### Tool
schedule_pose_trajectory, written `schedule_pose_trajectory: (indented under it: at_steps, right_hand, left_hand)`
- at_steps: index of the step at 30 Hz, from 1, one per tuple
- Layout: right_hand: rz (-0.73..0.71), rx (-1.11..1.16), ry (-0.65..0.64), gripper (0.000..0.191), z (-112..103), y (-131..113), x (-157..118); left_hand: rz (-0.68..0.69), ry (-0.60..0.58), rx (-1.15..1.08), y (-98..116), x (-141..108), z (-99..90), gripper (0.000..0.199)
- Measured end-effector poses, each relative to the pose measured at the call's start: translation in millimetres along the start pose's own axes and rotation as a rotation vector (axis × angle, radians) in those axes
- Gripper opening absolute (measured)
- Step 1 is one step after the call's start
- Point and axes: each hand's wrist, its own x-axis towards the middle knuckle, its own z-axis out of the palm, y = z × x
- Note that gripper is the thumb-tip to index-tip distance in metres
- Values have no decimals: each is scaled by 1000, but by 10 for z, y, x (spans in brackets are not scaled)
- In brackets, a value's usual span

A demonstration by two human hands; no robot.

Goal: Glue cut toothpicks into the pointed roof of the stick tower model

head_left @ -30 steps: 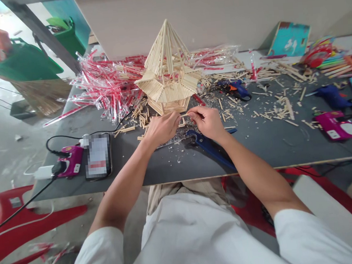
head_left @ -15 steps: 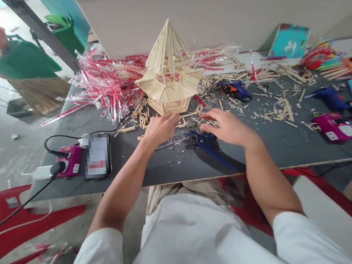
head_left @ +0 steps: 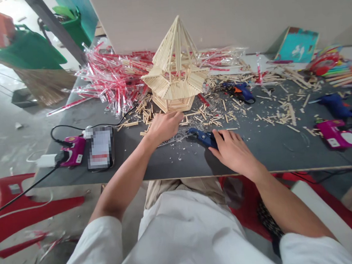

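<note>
My left hand (head_left: 165,125) is closed above the table, in front of a wooden-stick model (head_left: 178,85) with a pointed roof. A thin wooden stick (head_left: 193,114) reaches right from its fingertips; the grip itself is partly hidden. Under that hand lies a clear plastic ruler (head_left: 174,140). My right hand (head_left: 234,149) lies over the handles of a blue pipe cutter (head_left: 205,138), thumb on the near side and fingers across the top. The cutter's jaw points left, towards the ruler. Cut stick pieces (head_left: 209,115) are scattered between the hands and the model.
Red-and-clear plastic wrappers (head_left: 111,78) pile up at the back left. A phone (head_left: 100,148) and a purple power socket (head_left: 74,150) sit on the left. Two blue glue guns (head_left: 241,92) lie to the right, near another purple socket (head_left: 337,134). The table's front edge runs close to my body.
My right hand has come down and nearer to me, from hovering open above the cutter onto its handles. My left hand stays almost in place. The view has shifted slightly.
</note>
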Motion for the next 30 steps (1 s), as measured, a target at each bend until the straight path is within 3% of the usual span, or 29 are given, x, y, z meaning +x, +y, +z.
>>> schedule_pose_trajectory:
  at_steps: [3, 9, 14, 19, 23, 30]
  right_hand:
    - [33, 52, 42, 62, 23, 29, 10]
    - [117, 479, 16, 46, -201, 87, 90]
    - [182, 733, -71, 51, -306, -85, 175]
    - [250, 978, -122, 54, -264, -251, 215]
    - [246, 1065, -84, 54, -247, -332, 240]
    - [236, 1033, -22, 52, -285, -437, 230]
  left_hand:
    - [-25, -15, 15, 9, -62, -37, 28]
    - [-101, -2, 10, 23, -252, -57, 26]
    - [-145, 53, 1, 38, -304, -70, 28]
    - [-98, 16, -12, 82, -299, -64, 27]
    - [-66, -12, -10, 152, -301, -66, 28]
    - [-78, 41, 17, 183, -313, -43, 31]
